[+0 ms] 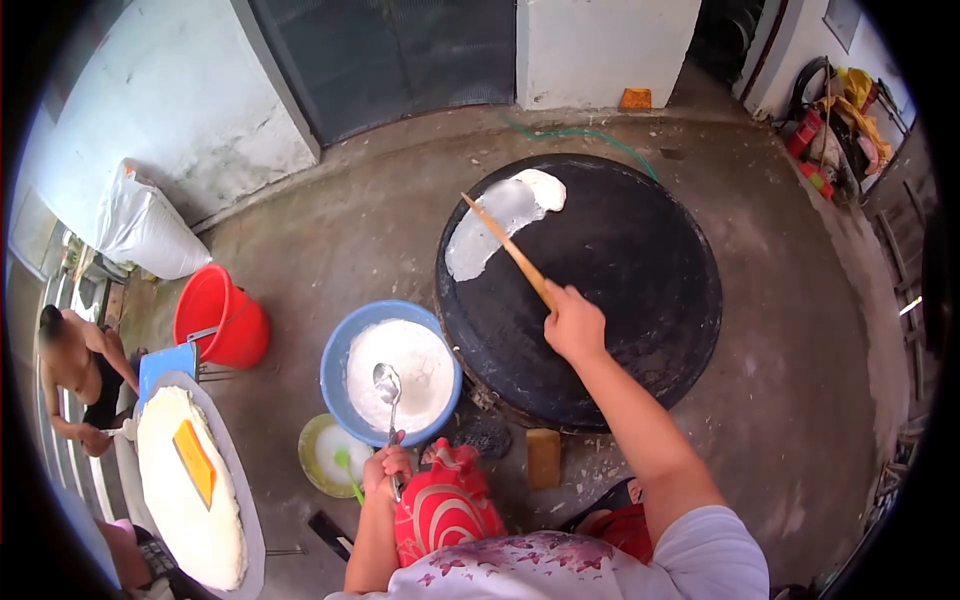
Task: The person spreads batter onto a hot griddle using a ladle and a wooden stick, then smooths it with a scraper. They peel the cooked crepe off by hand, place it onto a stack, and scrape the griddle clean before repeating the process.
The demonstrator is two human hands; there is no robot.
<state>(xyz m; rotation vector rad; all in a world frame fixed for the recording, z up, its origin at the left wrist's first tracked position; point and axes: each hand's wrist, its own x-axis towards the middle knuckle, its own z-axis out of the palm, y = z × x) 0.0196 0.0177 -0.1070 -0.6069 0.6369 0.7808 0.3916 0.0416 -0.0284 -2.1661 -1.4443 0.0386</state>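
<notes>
Clenching a wooden spreader, your right grip lays it across batter on the black griddle; your left grip grasps the ladle in the blue basin

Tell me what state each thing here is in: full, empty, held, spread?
Large round black griddle: partly smeared with white batter near its far left edge.
Long wooden stick: gripped by right hand, tip on the batter.
Blue plastic basin: nearly full of white mix.
Metal ladle: held by left hand, bowl over the basin.
</notes>
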